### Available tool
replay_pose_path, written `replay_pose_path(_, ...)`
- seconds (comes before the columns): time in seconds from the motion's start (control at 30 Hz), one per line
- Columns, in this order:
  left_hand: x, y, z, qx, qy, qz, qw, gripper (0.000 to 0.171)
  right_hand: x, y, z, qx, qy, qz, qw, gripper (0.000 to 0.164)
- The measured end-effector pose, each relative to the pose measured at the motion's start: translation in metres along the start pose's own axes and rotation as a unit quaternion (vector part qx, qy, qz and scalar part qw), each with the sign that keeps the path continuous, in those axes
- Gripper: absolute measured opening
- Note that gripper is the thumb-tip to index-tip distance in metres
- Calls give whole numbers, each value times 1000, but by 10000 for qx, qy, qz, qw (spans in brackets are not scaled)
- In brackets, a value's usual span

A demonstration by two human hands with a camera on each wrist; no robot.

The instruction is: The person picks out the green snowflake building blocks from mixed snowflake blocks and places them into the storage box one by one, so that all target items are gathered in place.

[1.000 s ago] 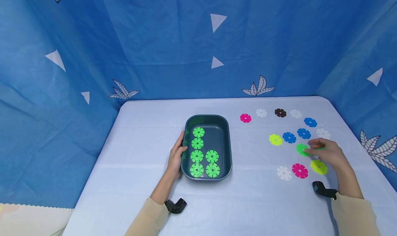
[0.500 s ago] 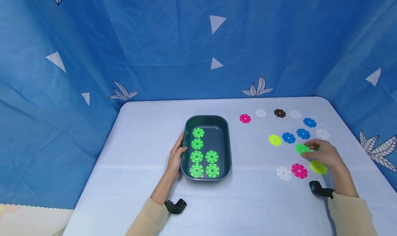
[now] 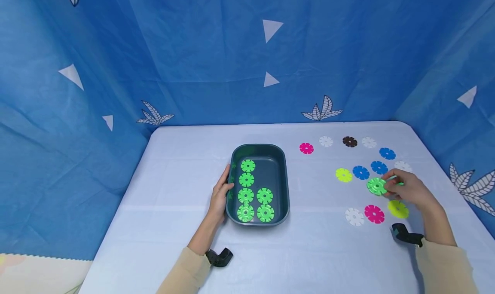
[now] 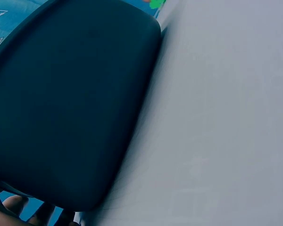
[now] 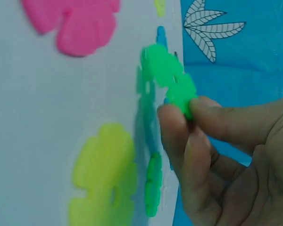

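Observation:
My left hand (image 3: pixel 218 198) grips the left side of a dark green tray (image 3: pixel 287 186), thumb over the rim and fingers outside. In the left wrist view the tray's outer side (image 4: pixel 75 108) fills much of the picture, with fingertips (image 4: pixel 16 205) at its lower end. Several green notched discs (image 3: pixel 246 180) lie inside, in a left column and a shorter right one. At the right of the table my right hand (image 3: pixel 411 190) pinches another green notched disc (image 5: pixel 162 66) between thumb and fingers, raised off the cloth. One more green disc (image 5: pixel 153 183) lies beyond, mostly hidden by the hand in the head view.
Loose discs lie around the right hand: yellow (image 3: pixel 398 209), pink (image 3: pixel 374 214), white (image 3: pixel 354 216) and blue (image 3: pixel 379 167). Farther back are a brown disc (image 3: pixel 349 142) and another pink one (image 3: pixel 307 148). Blue patterned cloth (image 3: pixel 216 62) rises behind the white table (image 3: pixel 174 165).
My right hand has taken hold of the green disc that lay flat on the table and lifted it slightly. The left hand and tray have stayed in place.

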State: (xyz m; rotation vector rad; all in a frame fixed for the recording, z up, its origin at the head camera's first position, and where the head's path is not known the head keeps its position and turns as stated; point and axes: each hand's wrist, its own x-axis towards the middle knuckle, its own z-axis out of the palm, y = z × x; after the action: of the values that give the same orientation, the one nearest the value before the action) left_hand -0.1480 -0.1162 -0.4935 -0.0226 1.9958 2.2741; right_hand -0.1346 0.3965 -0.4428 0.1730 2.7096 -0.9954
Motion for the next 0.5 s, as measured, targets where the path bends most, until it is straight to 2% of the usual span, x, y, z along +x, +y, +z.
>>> replay_pose_path(0.23, 0, 0, 0, 32, 13, 15, 10000, 63, 10, -19, 10, 351, -19, -212, 9992, 39)
replay_pose_path(0.5, 1, -1, 0, 26, -1, 7, 10000, 63, 28, -76, 40, 995, -620, -890, 9891, 29)
